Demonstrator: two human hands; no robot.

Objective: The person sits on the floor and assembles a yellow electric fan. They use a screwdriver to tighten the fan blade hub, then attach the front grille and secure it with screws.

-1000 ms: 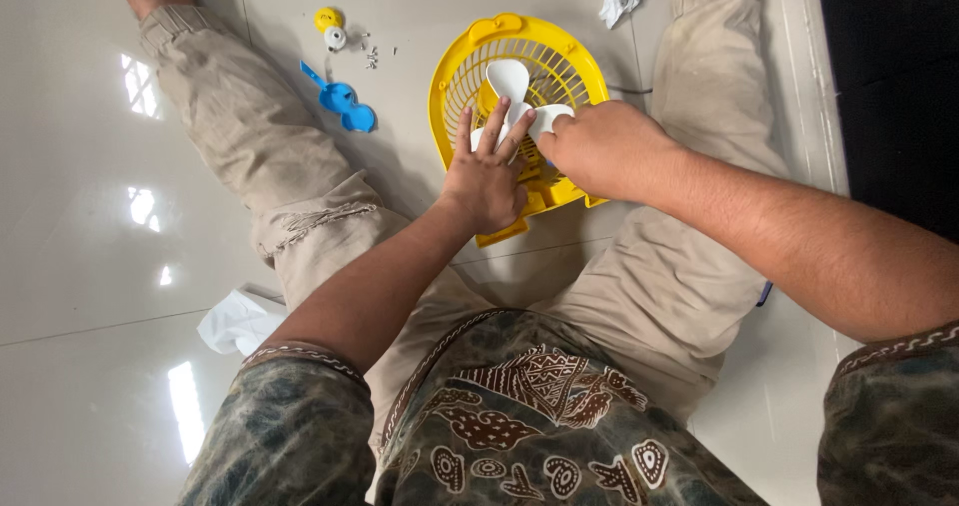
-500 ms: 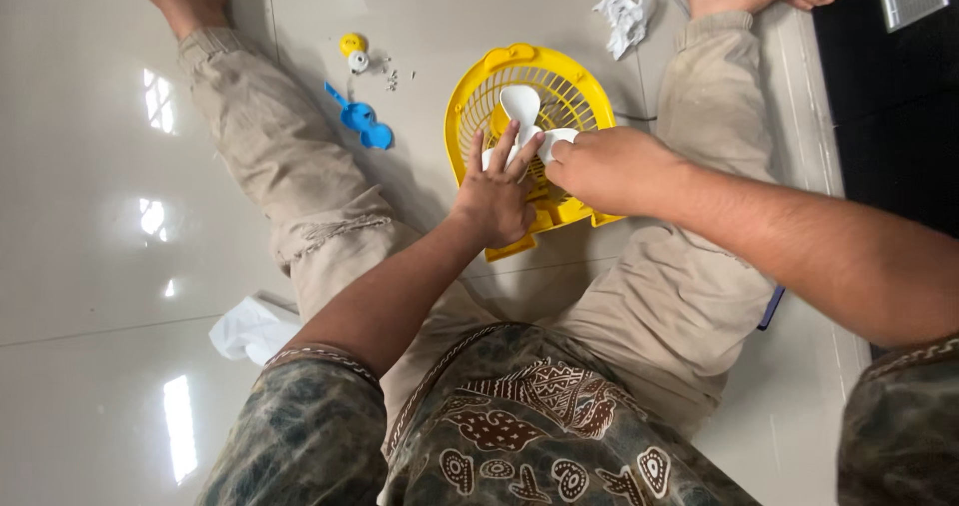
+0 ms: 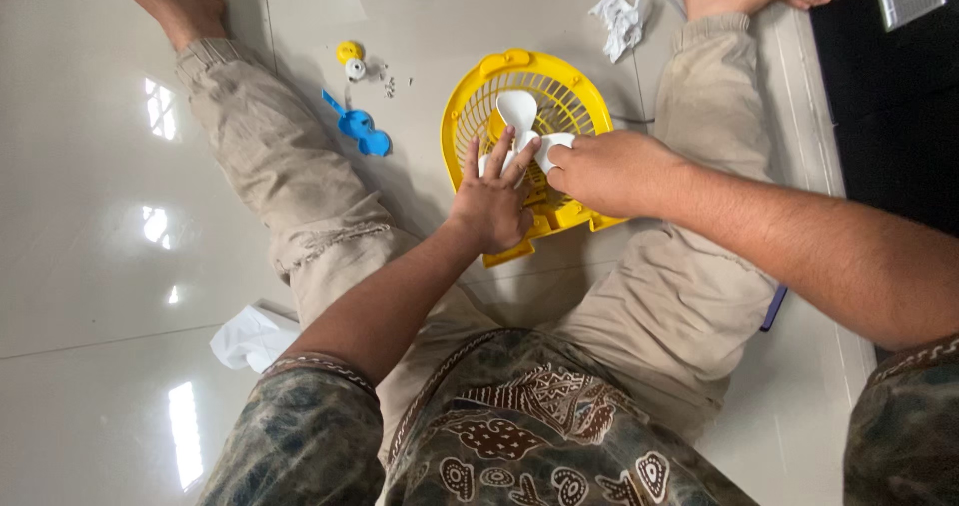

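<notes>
Seated on a glossy pale tiled floor (image 3: 120, 266), legs in beige trousers spread toward the top of the frame, bare feet at upper left and upper right.

Between the legs, just above centre: a yellow fan grille (image 3: 559, 91), lying flat, round with a small handle at its top edge and a squared base toward the bottom. Inside it, a white fan blade (image 3: 516, 108), one lobe pointing up the frame, another to the right.

Left hand (image 3: 491, 204) spread flat, fingers fanned and open, pressing on the lower part of the white fan blade and the grille beneath. Gripping nothing.

Right hand (image 3: 604, 171) curled closed at the right side of the blade, knuckles up, fingertips tucked at the blade's right lobe; whether pinching the lobe or something under it cannot be told.

Upper left of the grille, well apart: a blue plastic part (image 3: 358, 126), a small yellow knob (image 3: 350, 50) touching a white cap (image 3: 355, 68), and a scatter of tiny screws (image 3: 389, 84).

Top of the frame, right of centre: a crumpled white cloth (image 3: 624, 18). Lower left, beside the thigh: another white rag (image 3: 252, 334).
</notes>
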